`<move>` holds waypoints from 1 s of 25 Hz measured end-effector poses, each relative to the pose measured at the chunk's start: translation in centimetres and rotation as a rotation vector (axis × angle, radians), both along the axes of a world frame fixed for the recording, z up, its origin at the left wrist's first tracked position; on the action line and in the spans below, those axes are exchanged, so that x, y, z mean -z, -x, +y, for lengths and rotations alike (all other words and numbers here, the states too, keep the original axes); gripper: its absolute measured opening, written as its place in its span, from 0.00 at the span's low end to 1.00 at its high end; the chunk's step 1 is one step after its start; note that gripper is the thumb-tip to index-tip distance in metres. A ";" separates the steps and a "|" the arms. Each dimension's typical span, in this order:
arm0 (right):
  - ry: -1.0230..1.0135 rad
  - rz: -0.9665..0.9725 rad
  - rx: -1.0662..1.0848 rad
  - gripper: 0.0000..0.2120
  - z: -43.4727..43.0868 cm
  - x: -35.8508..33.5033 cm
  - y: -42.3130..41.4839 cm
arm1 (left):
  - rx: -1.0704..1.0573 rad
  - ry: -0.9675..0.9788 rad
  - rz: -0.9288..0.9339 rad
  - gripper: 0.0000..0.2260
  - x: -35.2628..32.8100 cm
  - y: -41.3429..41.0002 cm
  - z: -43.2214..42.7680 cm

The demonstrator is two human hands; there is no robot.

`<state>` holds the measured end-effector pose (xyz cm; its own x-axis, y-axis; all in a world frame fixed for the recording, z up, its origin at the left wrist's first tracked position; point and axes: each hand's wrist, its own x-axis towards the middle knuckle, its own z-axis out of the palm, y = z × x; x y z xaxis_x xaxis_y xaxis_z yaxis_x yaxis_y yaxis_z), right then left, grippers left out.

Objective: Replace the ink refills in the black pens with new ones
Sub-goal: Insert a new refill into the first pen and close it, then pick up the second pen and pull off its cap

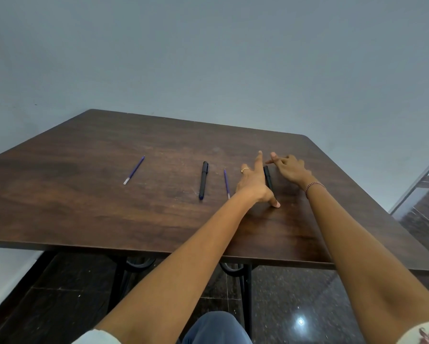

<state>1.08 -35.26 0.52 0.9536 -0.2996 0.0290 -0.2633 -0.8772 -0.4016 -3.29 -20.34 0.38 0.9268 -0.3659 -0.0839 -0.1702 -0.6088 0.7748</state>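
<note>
While the left hand (254, 182) lies spread, thumb on the table (84, 194), the right hand (289, 167) hovers straight-fingered at the far end of the right black pen (268, 178); neither grips it.

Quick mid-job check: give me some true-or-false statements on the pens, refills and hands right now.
1. A left black pen and a right black pen lie on the table. True.
2. Both refills lie left of both pens. False: the middle refill lies between the pens.
3. The left hand and right hand flank the right black pen. True.
4. The left black pen is held in the air. False: it lies on the table, untouched.
</note>
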 end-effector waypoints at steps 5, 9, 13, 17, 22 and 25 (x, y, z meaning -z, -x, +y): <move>-0.012 -0.160 0.041 0.32 1.4 -1.1 -1.0 | -0.014 0.183 -0.161 0.56 -0.4 0.4 2.8; -0.086 -0.237 -0.089 0.30 5.2 -2.2 -1.6 | -0.067 -0.094 -0.544 0.45 -1.2 -0.5 8.7; -0.220 -0.207 -0.247 0.20 9.4 -1.5 -3.1 | 0.030 -0.297 -0.491 0.50 0.4 -1.2 13.6; -0.310 -0.072 -0.318 0.19 12.2 -0.8 -4.0 | 0.024 -0.152 -0.359 0.54 1.1 -1.7 16.3; -0.363 0.005 -0.362 0.21 13.7 -0.6 -4.1 | 0.019 -0.023 -0.268 0.52 1.3 -1.3 17.4; -0.370 0.001 -0.361 0.21 14.4 -0.2 -4.2 | 0.061 -0.072 -0.265 0.53 1.3 -1.5 17.4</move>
